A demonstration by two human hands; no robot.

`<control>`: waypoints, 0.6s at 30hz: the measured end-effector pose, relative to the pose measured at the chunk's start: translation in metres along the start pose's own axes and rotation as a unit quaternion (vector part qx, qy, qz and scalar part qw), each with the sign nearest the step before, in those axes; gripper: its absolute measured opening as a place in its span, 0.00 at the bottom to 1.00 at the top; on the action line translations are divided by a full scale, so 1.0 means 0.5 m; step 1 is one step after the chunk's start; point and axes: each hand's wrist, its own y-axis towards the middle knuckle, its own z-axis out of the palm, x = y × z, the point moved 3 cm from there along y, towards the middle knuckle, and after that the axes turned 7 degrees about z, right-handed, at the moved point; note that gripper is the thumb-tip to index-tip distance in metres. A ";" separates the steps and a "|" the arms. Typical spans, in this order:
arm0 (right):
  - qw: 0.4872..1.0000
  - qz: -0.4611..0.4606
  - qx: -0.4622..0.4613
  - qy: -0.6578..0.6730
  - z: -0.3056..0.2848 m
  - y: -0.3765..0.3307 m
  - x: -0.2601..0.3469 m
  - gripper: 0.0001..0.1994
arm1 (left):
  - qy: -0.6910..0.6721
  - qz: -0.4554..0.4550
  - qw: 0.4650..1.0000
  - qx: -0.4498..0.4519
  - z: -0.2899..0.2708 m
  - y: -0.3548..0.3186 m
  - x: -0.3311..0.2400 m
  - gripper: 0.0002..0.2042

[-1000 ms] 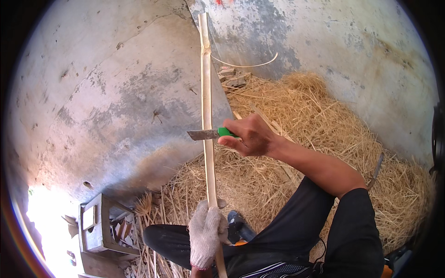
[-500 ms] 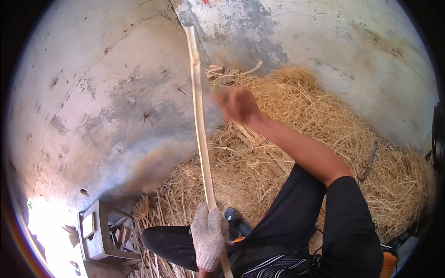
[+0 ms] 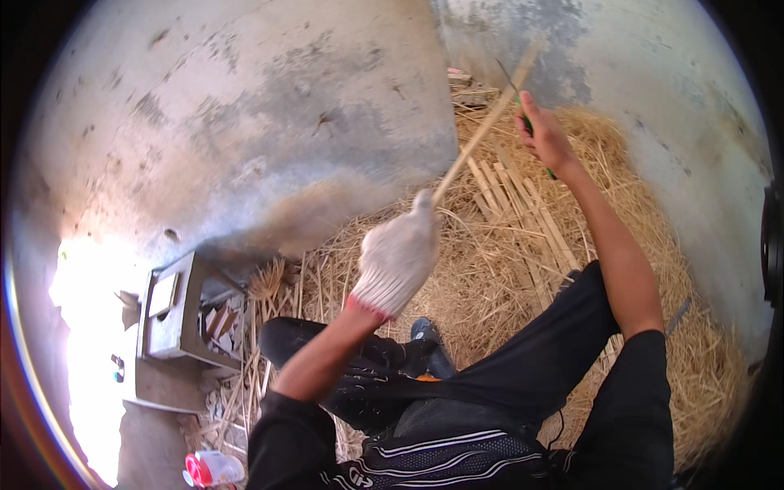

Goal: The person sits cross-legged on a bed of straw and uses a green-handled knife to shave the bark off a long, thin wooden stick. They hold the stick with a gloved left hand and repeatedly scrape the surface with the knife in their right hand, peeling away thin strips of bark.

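My left hand (image 3: pixel 400 257), in a white knit glove with a red cuff edge, is closed round the near end of a long, pale strip (image 3: pixel 478 140) that looks like split bamboo. The strip slants up and away to the right, its far end blurred. Bare, my right hand (image 3: pixel 549 140) grips a knife (image 3: pixel 508 78) by its green handle, close to the strip's far part. The thin dark blade crosses the strip in view; whether it touches cannot be made out.
A heap of straw-like shavings (image 3: pixel 482 278) spreads before my legs, with several pale slats (image 3: pixel 523 200) on it. Walls (image 3: pixel 269 106) rise behind. At left stands a grey stool-like stand (image 3: pixel 175 306) with scraps inside; a white container (image 3: pixel 219 469) with a red lid sits nearer.
My left hand has risen from my lap, forward and right, now holding the strip near its end. The strip has swung from near upright to slanting right. My right hand has moved right and farther away.
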 end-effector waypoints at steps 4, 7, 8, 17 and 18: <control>0.999 -0.018 0.008 -0.050 0.009 0.007 -0.019 0.31 | 0.073 0.097 0.993 -0.008 0.021 0.061 0.007 0.13; 0.987 -0.086 -0.004 -0.135 0.000 0.015 -0.038 0.30 | 0.034 0.081 0.993 0.079 0.005 0.083 -0.005 0.14; 0.979 -0.111 -0.007 -0.170 0.005 0.008 -0.049 0.29 | 0.008 0.072 0.994 0.082 0.009 0.077 0.007 0.14; 0.956 -0.145 0.099 -0.235 0.092 -0.041 -0.025 0.27 | -0.510 -0.217 0.832 -0.025 0.051 -0.045 0.079 0.15; 0.969 -0.083 0.132 -0.189 0.112 -0.051 -0.026 0.27 | -0.563 -0.221 0.794 -0.062 0.058 -0.051 0.076 0.15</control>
